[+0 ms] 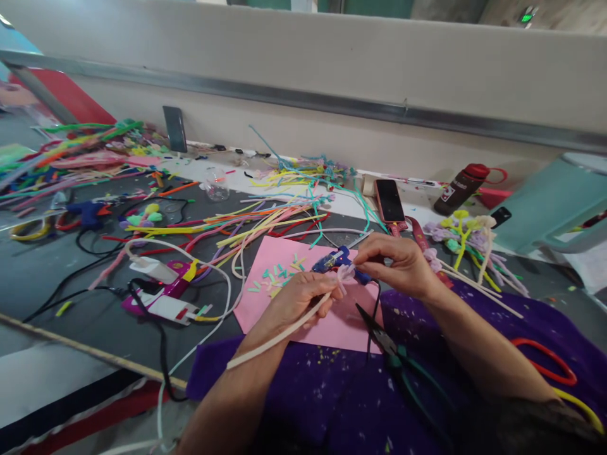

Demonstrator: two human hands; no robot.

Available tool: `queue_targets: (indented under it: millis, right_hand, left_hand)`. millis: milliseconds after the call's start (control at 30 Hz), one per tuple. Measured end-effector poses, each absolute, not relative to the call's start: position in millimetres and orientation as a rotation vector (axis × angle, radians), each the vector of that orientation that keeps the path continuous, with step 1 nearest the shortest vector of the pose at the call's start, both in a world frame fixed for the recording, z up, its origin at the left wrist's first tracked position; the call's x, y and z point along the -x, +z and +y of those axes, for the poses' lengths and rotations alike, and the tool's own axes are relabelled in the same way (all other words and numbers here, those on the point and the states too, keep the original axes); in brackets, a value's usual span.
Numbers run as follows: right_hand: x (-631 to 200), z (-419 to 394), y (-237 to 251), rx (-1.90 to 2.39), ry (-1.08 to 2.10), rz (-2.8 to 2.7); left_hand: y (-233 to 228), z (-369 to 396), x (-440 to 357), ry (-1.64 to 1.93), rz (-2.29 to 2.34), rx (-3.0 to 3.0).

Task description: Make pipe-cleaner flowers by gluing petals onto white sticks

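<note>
Left hand (303,296) is pinching the pale fuzzy flower (345,274) near its stem, above the pink sheet (253,309) by the bench's (61,322) near edge. Right hand (396,262) is touching the petals; can't tell if that grip is pinching. Blue glue gun (332,259) is lying just behind.

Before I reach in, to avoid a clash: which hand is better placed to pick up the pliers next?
Probably the right hand: the pliers lie with handles toward its side, and it is only at the edge of the pale fuzzy piece, while the left hand holds the cream stem.
</note>
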State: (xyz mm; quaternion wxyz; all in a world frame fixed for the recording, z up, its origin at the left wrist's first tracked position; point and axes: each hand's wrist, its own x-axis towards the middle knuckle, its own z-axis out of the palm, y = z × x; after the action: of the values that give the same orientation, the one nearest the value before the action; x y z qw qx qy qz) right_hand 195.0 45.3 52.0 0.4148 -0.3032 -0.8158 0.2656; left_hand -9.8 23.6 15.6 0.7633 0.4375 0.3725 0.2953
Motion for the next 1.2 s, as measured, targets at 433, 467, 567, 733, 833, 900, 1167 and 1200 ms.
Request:
queue_targets:
  millis: [433, 467, 567, 733, 833, 900, 1167, 1200]
  right_hand:
    - [-194.3, 42.1, 54.0, 0.7, 0.517, -2.32]
    - [-194.4, 42.0, 54.1, 0.705, 0.525, -2.335]
    - [-195.0, 41.9, 54.5, 0.722, 0.533, -2.372]
    - [-196.0, 42.2, 54.2, 0.738, 0.513, -2.398]
    - [-196.2, 42.4, 54.2, 0.74, 0.501, -2.412]
    - [-196.3, 42.3, 54.6, 0.74, 0.491, -2.425]
    - [-197.6, 42.4, 53.7, 0.75, 0.412, -2.46]
    - [-197.6, 42.6, 53.4, 0.746, 0.404, -2.462]
  left_hand:
    - [20.1, 21.9, 5.3, 0.573, 0.853, -1.037]
    - [20.7, 21.6, 5.2, 0.57, 0.861, -1.037]
    - [21.8, 20.8, 5.0, 0.563, 0.88, -1.037]
    - [21.2, 20.7, 5.2, 0.57, 0.867, -1.045]
    - [20.5, 20.6, 5.1, 0.577, 0.858, -1.048]
    - [20.3, 20.5, 4.8, 0.58, 0.854, -1.056]
    - [19.8, 20.8, 4.3, 0.569, 0.85, -1.074]
    - [19.8, 20.8, 4.4, 0.57, 0.847, -1.075]
